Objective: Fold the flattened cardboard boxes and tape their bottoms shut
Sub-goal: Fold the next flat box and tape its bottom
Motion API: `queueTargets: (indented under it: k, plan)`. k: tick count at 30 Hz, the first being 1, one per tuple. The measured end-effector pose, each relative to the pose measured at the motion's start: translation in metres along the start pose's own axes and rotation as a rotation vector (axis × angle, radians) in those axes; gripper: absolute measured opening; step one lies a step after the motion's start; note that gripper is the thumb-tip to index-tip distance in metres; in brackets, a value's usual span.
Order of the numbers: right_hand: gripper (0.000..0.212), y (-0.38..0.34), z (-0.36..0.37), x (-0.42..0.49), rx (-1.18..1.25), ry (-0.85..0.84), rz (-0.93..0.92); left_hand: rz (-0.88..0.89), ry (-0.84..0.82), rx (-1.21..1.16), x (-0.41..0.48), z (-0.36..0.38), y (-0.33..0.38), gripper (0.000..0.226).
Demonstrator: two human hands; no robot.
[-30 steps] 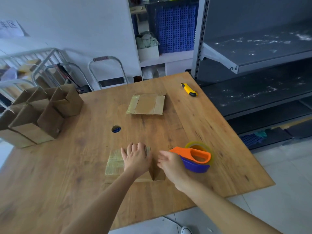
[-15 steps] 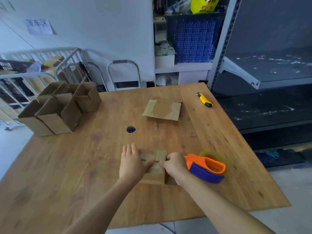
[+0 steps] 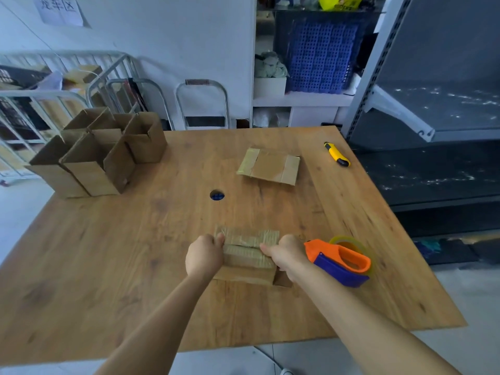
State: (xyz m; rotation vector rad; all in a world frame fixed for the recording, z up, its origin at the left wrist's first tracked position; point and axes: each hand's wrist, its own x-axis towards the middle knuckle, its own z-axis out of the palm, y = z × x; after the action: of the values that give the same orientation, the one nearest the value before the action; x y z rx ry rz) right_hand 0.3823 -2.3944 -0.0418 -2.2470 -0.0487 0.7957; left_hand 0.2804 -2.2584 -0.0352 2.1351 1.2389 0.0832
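A small cardboard box (image 3: pixel 247 253) stands on the wooden table (image 3: pixel 108 266) near its front edge, its taped flaps facing up. My left hand (image 3: pixel 204 255) grips its left side with curled fingers. My right hand (image 3: pixel 285 254) grips its right side, thumb on the top flap. An orange and blue tape dispenser (image 3: pixel 342 262) lies just right of my right hand. A flattened box (image 3: pixel 269 166) with tape strips lies further back on the table.
Several folded open boxes (image 3: pixel 100 152) stand at the table's back left. A yellow utility knife (image 3: pixel 336 154) lies at the back right. A round hole (image 3: pixel 217 195) pierces the table's middle. Metal shelving (image 3: pixel 433 125) stands to the right, folded frames behind the table.
Both hands went from lying flat on the box to gripping its two sides. The head camera has tilted and moved closer, so the table shows larger.
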Motion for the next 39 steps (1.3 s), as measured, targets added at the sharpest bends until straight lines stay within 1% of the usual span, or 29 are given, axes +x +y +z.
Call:
queueTargets:
  k: [3, 5, 7, 9, 10, 11, 12, 13, 14, 15, 16, 17, 18, 20, 22, 24, 26, 27, 28, 29, 30, 32, 33, 34, 35, 36, 37, 38, 39]
  plan:
    - [0.036, -0.002, -0.002, -0.001, 0.000, 0.017, -0.013, -0.013, -0.039, -0.023, 0.001, -0.003, -0.001, 0.049]
    - [0.035, 0.001, -0.004, -0.007, 0.041, -0.022, -0.032, -0.046, -0.120, -0.136, 0.002, -0.011, -0.004, 0.049]
    - [0.029, 0.008, -0.009, -0.014, 0.126, -0.081, -0.052, -0.074, -0.199, -0.310, 0.000, -0.023, -0.011, 0.046]
    - [0.024, 0.010, -0.019, -0.020, 0.199, -0.106, -0.087, -0.045, -0.236, -0.411, -0.007, -0.033, -0.013, 0.034]
    - [0.028, 0.007, -0.025, -0.024, 0.225, -0.091, -0.112, -0.014, -0.239, -0.453, -0.010, -0.037, -0.013, 0.025]
    - [0.040, 0.003, -0.030, -0.028, 0.248, -0.066, -0.126, 0.012, -0.238, -0.518, -0.013, -0.041, -0.011, 0.016]
    - [0.052, -0.003, -0.034, -0.031, 0.277, -0.030, -0.124, 0.037, -0.230, -0.589, -0.014, -0.044, -0.009, 0.013]
    - [0.057, -0.006, -0.036, -0.030, 0.297, 0.013, -0.122, 0.068, -0.225, -0.639, -0.016, -0.047, -0.005, 0.018]
    - [0.056, -0.008, -0.037, -0.028, 0.305, 0.043, -0.142, 0.099, -0.217, -0.660, -0.017, -0.051, -0.001, 0.023]
    - [0.051, -0.007, -0.036, -0.027, 0.312, 0.058, -0.172, 0.117, -0.211, -0.649, -0.017, -0.054, 0.002, 0.025]
    - [0.040, -0.006, -0.035, -0.026, 0.320, 0.060, -0.192, 0.120, -0.212, -0.631, -0.017, -0.056, 0.003, 0.024]
    - [0.025, -0.002, -0.032, -0.023, 0.314, 0.060, -0.199, 0.106, -0.233, -0.622, -0.019, -0.057, 0.002, 0.025]
    - [0.021, 0.003, -0.029, -0.023, 0.294, 0.070, -0.203, 0.076, -0.273, -0.657, -0.021, -0.057, 0.000, 0.030]
    - [0.034, 0.018, -0.023, -0.020, 0.207, 0.127, -0.206, -0.045, -0.362, -0.850, -0.024, -0.052, -0.006, 0.029]
    - [0.035, 0.033, -0.016, -0.018, 0.138, 0.176, -0.190, -0.197, -0.396, -0.994, -0.028, -0.045, -0.018, 0.034]
    - [0.034, 0.048, -0.007, -0.017, 0.114, 0.192, -0.170, -0.297, -0.453, -0.942, -0.031, -0.039, -0.032, 0.050]
    - [0.036, 0.055, -0.001, -0.019, 0.119, 0.186, -0.188, -0.341, -0.595, -0.791, -0.036, -0.032, -0.041, 0.073]
    - [0.039, 0.054, 0.000, -0.019, 0.127, 0.178, -0.213, -0.357, -0.665, -0.757, -0.037, -0.029, -0.044, 0.081]
    - [0.042, 0.051, 0.000, -0.017, 0.137, 0.159, -0.236, -0.377, -0.709, -0.742, -0.036, -0.028, -0.045, 0.084]
    - [0.042, 0.046, -0.001, -0.015, 0.145, 0.138, -0.250, -0.398, -0.726, -0.719, -0.035, -0.029, -0.043, 0.081]
    - [0.039, 0.041, -0.002, -0.013, 0.136, 0.121, -0.250, -0.412, -0.707, -0.675, -0.034, -0.031, -0.040, 0.074]
    - [0.029, 0.032, -0.004, -0.009, 0.122, 0.127, -0.209, -0.349, -0.561, -0.476, -0.029, -0.034, -0.033, 0.058]
    - [0.027, 0.027, -0.006, -0.010, 0.146, 0.142, -0.183, -0.267, -0.443, -0.350, -0.026, -0.035, -0.030, 0.055]
    - [0.031, 0.023, -0.008, -0.012, 0.179, 0.151, -0.156, -0.164, -0.315, -0.282, -0.023, -0.037, -0.025, 0.054]
    - [0.039, 0.019, -0.009, -0.015, 0.228, 0.141, -0.122, -0.068, -0.221, -0.283, -0.023, -0.040, -0.019, 0.053]
    - [0.047, 0.015, -0.011, -0.020, 0.292, 0.091, -0.077, 0.007, -0.186, -0.309, -0.023, -0.042, -0.012, 0.053]
    - [0.052, 0.011, -0.012, -0.027, 0.361, 0.011, -0.030, 0.059, -0.199, -0.319, -0.023, -0.043, -0.004, 0.054]
    - [0.052, 0.006, -0.012, -0.034, 0.418, -0.079, 0.002, 0.090, -0.232, -0.286, -0.024, -0.043, 0.005, 0.056]
    - [0.049, 0.002, -0.012, -0.041, 0.411, -0.138, 0.005, 0.113, -0.270, -0.214, -0.025, -0.041, 0.013, 0.058]
